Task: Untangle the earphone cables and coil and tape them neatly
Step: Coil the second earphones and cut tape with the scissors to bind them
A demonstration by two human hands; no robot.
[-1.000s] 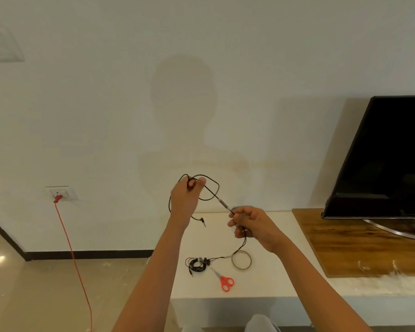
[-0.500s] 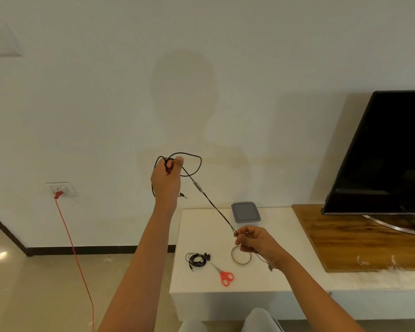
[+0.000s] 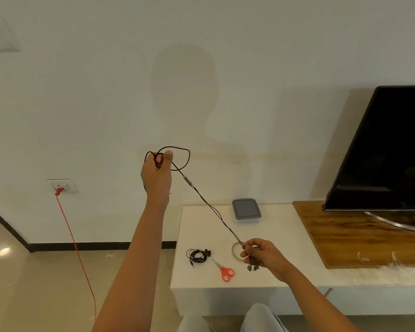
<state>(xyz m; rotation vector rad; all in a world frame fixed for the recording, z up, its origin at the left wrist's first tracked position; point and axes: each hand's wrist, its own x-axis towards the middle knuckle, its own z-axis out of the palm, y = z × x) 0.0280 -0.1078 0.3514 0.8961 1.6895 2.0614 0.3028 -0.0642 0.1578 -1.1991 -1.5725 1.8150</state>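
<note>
One earphone set lies coiled on the table, while the left hand pinches loops of the second cable and the right hand, toward four o'clock from it, grips the bud end, so I think this one is not yet coiled or taped.

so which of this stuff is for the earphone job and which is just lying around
For the job: cable being held, coiled earphones, tape, scissors.
Lying about: grey box, TV, red cord, wooden board.

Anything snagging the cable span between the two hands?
Nothing visible: the thin black earphone cable runs free through the air from the raised left hand to the right hand, above the white table.
</note>
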